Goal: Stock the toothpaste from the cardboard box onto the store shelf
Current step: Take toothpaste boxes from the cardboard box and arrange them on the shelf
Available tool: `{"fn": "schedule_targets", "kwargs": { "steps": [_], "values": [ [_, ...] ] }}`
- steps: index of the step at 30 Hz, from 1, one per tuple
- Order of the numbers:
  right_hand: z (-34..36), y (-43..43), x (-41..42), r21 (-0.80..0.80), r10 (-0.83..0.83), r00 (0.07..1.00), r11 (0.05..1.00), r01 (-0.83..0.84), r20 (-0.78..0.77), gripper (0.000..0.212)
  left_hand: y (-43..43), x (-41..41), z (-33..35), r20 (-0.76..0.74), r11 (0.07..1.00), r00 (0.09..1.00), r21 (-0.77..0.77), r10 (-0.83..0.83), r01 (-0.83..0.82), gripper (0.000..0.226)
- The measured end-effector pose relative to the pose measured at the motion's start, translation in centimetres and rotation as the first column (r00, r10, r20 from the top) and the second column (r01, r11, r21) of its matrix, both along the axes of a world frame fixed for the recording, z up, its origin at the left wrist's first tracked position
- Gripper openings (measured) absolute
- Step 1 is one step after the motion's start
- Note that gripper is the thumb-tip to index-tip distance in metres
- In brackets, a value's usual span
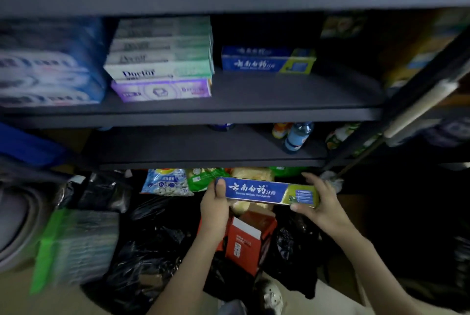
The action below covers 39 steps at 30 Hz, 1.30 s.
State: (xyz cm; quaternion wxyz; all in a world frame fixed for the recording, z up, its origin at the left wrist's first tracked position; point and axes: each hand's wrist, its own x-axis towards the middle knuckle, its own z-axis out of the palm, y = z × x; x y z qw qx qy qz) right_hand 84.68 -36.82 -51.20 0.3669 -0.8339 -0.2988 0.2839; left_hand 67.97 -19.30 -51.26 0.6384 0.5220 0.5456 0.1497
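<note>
Blue toothpaste box, lying level and lengthwise, printed face up toward the camera, held in the air by both ends. The left hand grips the blue end, thumb laid on the printed face and the other fingers curled out of sight behind it; the right hand grips the green end, thumb on the lower front edge and fingers wrapped over the top edge. Both hands are closed around the box and hold nothing else. Directly below the fingers stands a red cardboard box with its top flaps open, among black plastic bags. Just beyond the fingers lie a blue snack bag and a green snack bag. Above the fingers, a lower shelf board carries bottles near its right end. Higher still, the store shelf bears a matching blue box lying lengthwise, well above the held one; left of it, a stack of white-and-green boxes rests on a purple box, with blurred blue-and-white packs at the far left. Down to the left of the fingers sits a bundle bound with green tape.
</note>
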Motion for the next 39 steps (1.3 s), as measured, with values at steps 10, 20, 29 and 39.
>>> {"fn": "schedule_targets", "kwargs": {
  "steps": [10, 20, 29, 39],
  "values": [
    [11.2, 6.7, 4.1, 0.093, -0.410, 0.912, 0.907, 0.411, -0.025, 0.051, 3.2, 5.1, 12.1, 0.363, 0.953, 0.931, 0.270, 0.030, -0.135, 0.025],
    [7.5, 13.7, 12.4, 0.314, -0.425, 0.894, 0.876, 0.365, 0.146, 0.059, 9.8, 15.6, 7.7, -0.199, 0.479, 0.962, 0.836, -0.189, 0.267, 0.042],
    [5.2, 17.2, 16.9, 0.233, -0.221, 0.847, 0.965, 0.118, 0.484, 0.079, 12.2, 20.5, 5.0, -0.588, -0.159, 0.808, 0.802, -0.043, 0.576, 0.056],
    [7.4, 19.5, 16.5, 0.023, -0.064, 0.755, 0.998, 0.065, 0.653, 0.077, 14.4, 19.7, 8.1, -0.755, -0.032, 0.648, 0.654, -0.102, 0.756, 0.081]
  ]
}}
